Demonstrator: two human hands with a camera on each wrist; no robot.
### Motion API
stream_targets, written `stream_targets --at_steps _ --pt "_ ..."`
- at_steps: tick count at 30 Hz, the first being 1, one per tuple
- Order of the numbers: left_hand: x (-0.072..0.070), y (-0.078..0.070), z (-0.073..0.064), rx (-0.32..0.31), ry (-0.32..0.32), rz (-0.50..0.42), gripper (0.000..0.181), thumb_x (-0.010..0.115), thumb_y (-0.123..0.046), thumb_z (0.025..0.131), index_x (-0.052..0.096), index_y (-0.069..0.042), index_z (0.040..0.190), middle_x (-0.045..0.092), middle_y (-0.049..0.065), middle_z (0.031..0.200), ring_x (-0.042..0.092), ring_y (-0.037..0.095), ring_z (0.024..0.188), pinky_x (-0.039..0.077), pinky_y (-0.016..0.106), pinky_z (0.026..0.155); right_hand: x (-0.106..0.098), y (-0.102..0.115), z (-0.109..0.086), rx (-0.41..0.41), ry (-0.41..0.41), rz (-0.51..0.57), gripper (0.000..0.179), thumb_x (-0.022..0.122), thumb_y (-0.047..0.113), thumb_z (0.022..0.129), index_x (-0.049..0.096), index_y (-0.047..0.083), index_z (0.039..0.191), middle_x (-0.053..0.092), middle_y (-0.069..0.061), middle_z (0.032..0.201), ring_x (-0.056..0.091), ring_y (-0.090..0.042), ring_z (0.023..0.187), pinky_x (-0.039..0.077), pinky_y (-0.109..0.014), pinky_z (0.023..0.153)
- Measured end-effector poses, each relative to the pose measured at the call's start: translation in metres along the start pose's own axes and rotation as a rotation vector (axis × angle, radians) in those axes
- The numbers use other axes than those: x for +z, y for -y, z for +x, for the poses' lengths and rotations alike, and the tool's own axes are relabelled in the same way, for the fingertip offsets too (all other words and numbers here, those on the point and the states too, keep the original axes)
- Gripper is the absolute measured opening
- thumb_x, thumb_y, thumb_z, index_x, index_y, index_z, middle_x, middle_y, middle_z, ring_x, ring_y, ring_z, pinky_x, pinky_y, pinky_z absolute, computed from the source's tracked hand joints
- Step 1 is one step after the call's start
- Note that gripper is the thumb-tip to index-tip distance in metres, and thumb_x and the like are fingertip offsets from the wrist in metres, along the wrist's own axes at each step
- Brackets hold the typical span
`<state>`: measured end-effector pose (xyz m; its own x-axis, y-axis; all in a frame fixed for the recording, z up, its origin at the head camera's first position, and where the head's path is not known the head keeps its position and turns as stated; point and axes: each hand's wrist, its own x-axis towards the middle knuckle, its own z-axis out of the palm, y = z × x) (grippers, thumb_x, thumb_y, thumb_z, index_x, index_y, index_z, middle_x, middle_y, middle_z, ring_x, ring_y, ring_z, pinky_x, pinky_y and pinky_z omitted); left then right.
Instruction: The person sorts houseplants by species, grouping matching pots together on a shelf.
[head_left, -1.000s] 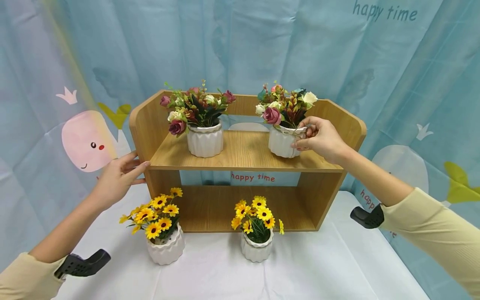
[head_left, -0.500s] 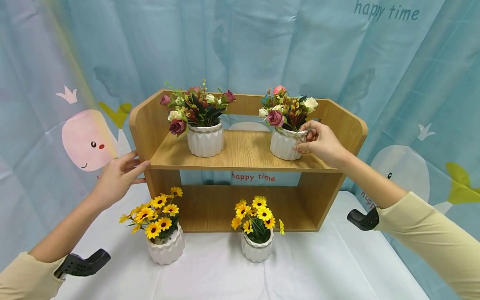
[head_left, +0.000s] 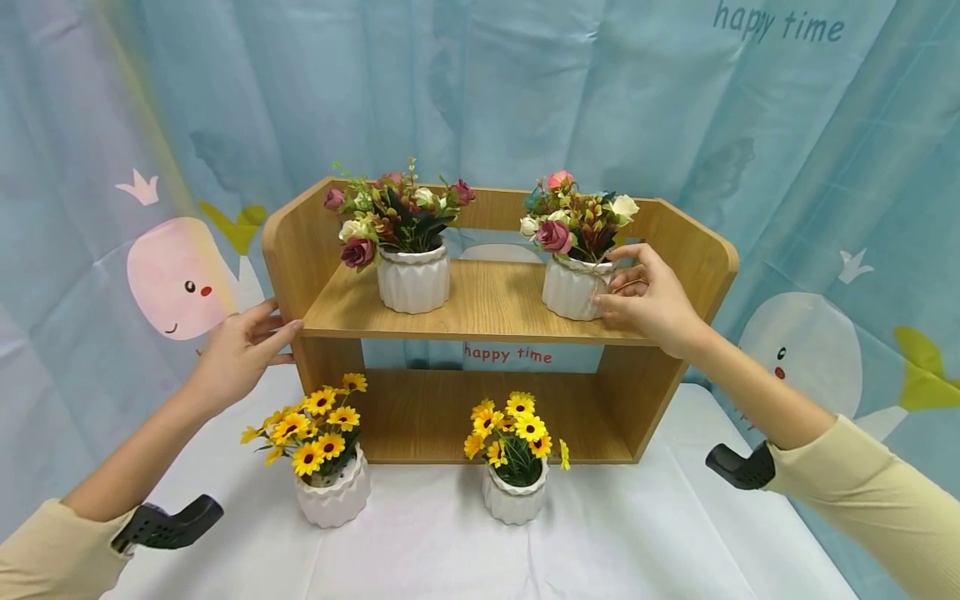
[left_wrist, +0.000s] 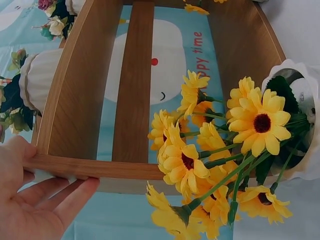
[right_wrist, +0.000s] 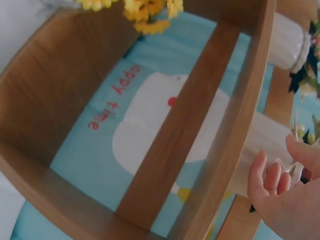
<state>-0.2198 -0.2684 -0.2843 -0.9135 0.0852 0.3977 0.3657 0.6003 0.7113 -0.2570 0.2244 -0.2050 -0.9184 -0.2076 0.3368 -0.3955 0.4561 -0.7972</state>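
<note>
My left hand holds the left side panel of the wooden two-tier shelf, thumb on the front edge and fingers along the outer face. On the upper board, my right hand is beside a white fluted pot of mixed artificial roses. Its thumb is right at the pot's wall, and the index finger stands apart near the rim, where thin twine is tied. In the right wrist view the thumb and index finger of the right hand are spread, other fingers bent.
Another white pot of roses stands on the upper board's left. Two pots of yellow sunflowers, a left one and a smaller one, stand on the white tablecloth before the shelf. A blue curtain hangs behind.
The right-hand pot has shifted slightly right and forward and turned a little. My right hand's fingers have loosened and spread from it. My left hand has stayed on the shelf.
</note>
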Motion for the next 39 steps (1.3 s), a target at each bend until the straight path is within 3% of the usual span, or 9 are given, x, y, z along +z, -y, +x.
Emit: stream_targets --at_steps 4,9,21,33,39 --pt "0.0 0.001 0.0 0.008 -0.007 0.003 0.057 0.056 -0.016 0.111 0.038 0.015 0.155 0.058 0.046 0.134 0.065 0.059 0.116 0.06 0.015 0.066 0.007 -0.001 -0.012 -0.02 -0.035 0.069 0.064 0.071 -0.003 0.097 0.034 -0.006 0.15 0.051 -0.013 0.105 0.063 -0.008 0.084 0.065 -0.026 0.073" --pt "0.0 0.001 0.001 0.021 -0.018 0.007 0.056 0.057 -0.014 0.11 0.039 0.014 0.154 0.059 0.045 0.132 0.066 0.059 0.113 0.06 0.014 0.065 0.015 -0.003 -0.027 -0.039 -0.11 0.066 0.062 0.074 0.0 0.097 0.037 -0.006 0.147 0.053 -0.01 0.102 0.062 -0.006 0.084 0.063 -0.021 0.073" --pt "0.001 -0.002 0.0 0.038 -0.047 0.028 0.054 0.058 -0.012 0.109 0.041 0.016 0.152 0.06 0.046 0.13 0.068 0.059 0.109 0.059 0.012 0.064 0.044 -0.024 -0.06 -0.02 -0.17 0.113 0.035 0.071 0.001 0.099 0.053 -0.008 0.128 0.058 -0.004 0.094 0.066 -0.008 0.079 0.063 -0.021 0.074" --pt "0.001 -0.003 -0.001 0.047 -0.048 0.04 0.051 0.058 -0.014 0.109 0.046 0.015 0.149 0.061 0.045 0.129 0.069 0.058 0.107 0.061 0.017 0.064 0.078 -0.053 -0.092 -0.064 -0.23 0.096 0.016 0.077 0.001 0.095 0.063 -0.005 0.102 0.064 -0.004 0.091 0.067 -0.01 0.08 0.064 -0.023 0.073" --pt "0.001 -0.004 -0.001 0.036 -0.042 0.049 0.052 0.057 -0.016 0.11 0.044 0.015 0.15 0.06 0.045 0.131 0.069 0.058 0.109 0.064 0.022 0.066 0.096 -0.065 -0.107 -0.043 -0.274 0.053 0.014 0.079 0.006 0.095 0.066 0.001 0.098 0.065 -0.005 0.089 0.065 -0.008 0.082 0.059 -0.017 0.074"
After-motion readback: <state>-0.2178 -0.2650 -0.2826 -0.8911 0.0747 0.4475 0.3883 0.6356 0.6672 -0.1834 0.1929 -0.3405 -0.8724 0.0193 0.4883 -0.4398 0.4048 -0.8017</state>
